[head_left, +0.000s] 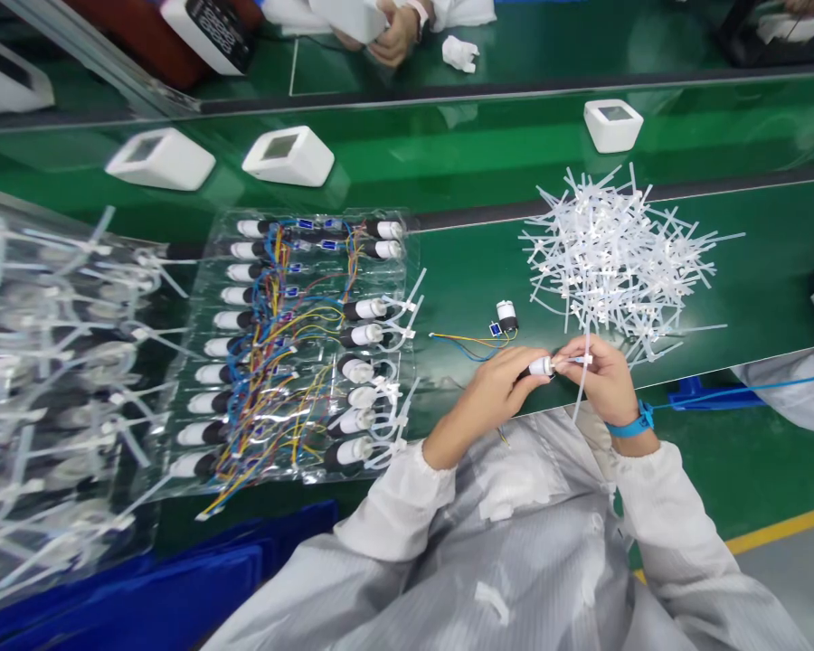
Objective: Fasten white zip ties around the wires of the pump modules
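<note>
My left hand [492, 391] grips a small black-and-white cylindrical pump [540, 366], its white end turned to the right. Facing it, my right hand [607, 375] pinches a white tubing piece with a small connector [587, 360]; its thin tubes stick out above and below the fingers. The tubing meets the pump's white end or lies just beside it; my fingertips hide which. Behind my left hand, another pump [507, 315] rests on the green bench, its yellow and blue wires trailing left. A large heap of white tubing pieces [610, 258] lies beyond my right hand.
A clear plastic tray [318, 362] on the left holds rows of wired pumps, several with tubing fitted. Farther left are blurred clear trays with tubing [54, 362]. White device housings [288, 155] stand beyond the bench edge. Across from me, a co-worker's hands [397, 32] hold a white housing.
</note>
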`<state>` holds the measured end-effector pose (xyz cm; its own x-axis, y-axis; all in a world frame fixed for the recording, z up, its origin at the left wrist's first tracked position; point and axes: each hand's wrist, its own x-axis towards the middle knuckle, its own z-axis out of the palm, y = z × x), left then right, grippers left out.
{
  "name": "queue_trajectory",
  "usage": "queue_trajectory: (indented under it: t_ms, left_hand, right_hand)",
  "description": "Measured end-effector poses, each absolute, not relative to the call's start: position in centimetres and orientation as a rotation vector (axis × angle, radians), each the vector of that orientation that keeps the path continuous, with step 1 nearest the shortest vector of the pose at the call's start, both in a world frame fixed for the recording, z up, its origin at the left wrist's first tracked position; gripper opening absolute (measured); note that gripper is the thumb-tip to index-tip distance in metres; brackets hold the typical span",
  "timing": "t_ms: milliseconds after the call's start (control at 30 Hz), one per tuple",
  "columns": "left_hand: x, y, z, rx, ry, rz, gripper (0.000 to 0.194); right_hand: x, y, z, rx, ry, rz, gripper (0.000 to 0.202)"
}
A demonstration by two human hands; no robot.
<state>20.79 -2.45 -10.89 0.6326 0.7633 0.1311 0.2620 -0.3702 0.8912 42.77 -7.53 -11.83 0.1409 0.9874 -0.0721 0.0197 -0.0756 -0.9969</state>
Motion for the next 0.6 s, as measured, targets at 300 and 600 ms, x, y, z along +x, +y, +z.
queue_trajectory:
  t_ms: [300,600]
  left_hand:
    - [20.7,-2.6,-10.9,1.905,0.828,0.674,0.024]
    - [20.5,-2.6,-10.5,1.915,0.879,0.595,0.029]
  right_hand:
    - [42.7,-7.4,-11.0,-1.371,-1.134,1.141,0.019]
    - [42.7,-8.0,-11.0,-1.395,-1.143,1.136,0.017]
